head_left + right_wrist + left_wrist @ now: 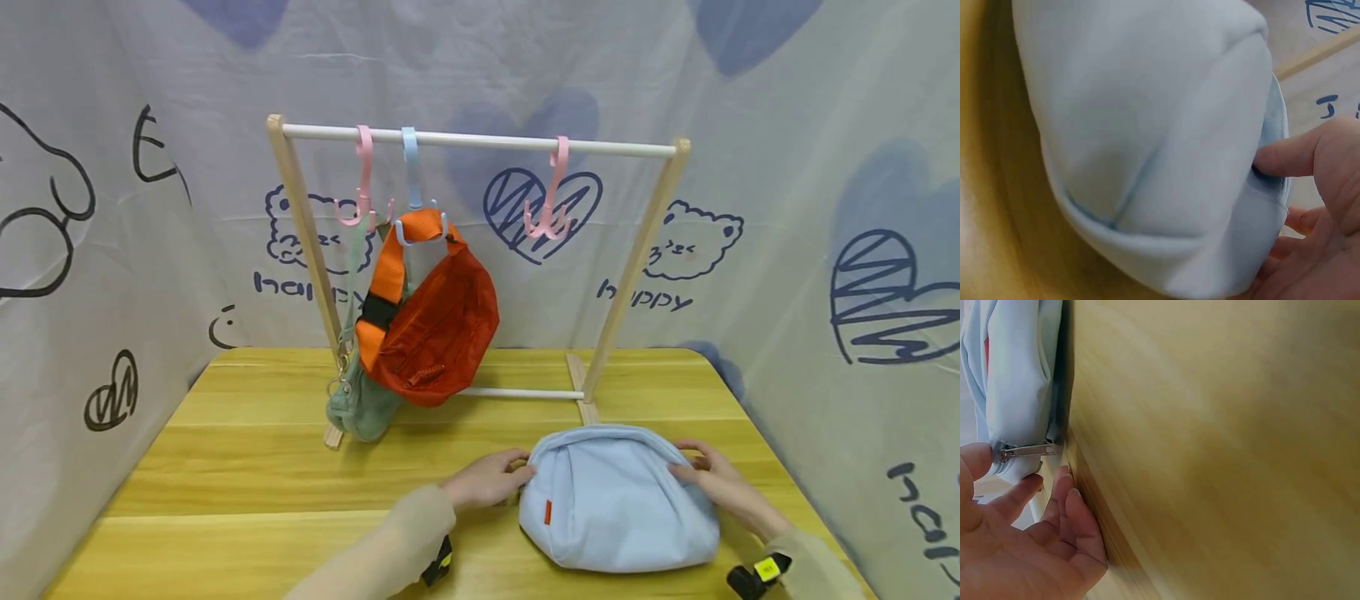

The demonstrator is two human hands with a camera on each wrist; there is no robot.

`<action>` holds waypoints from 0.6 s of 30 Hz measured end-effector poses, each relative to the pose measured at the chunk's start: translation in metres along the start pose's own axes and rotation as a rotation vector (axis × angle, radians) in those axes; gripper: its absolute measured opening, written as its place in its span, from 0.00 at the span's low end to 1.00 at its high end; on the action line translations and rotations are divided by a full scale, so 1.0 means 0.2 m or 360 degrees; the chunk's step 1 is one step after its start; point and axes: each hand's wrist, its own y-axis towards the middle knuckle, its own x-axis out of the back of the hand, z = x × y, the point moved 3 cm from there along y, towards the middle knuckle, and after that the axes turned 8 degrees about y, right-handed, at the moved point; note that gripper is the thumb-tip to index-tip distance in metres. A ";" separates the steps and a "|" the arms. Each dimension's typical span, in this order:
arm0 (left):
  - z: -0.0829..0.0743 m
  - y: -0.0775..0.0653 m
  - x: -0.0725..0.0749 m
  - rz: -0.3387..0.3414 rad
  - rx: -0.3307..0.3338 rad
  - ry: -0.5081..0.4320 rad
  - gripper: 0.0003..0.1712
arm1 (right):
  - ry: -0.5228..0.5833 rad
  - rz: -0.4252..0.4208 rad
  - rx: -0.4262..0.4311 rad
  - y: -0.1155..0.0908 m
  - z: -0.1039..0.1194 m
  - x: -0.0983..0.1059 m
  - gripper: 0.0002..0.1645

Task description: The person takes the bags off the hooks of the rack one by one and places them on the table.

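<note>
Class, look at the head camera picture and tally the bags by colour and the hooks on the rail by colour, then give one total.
Light blue bag: 1
Orange bag: 1
Green bag: 1
Pink hooks: 2
Blue hook: 1
Total: 6

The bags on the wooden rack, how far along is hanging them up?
Done: the orange fabric bag hangs from the blue plastic hook, and the green fabric bag from the left pink plastic hook. In hand: the light blue fabric bag lies on the yellow wooden table, the left hand and right hand touching its ends. Left: the right pink plastic hook is empty.
</note>
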 end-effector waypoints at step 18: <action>-0.08 0.05 -0.03 -0.0025 -0.0057 0.0260 0.29 | -0.0161 -0.0164 0.0108 0.01 -0.03 0.08 0.31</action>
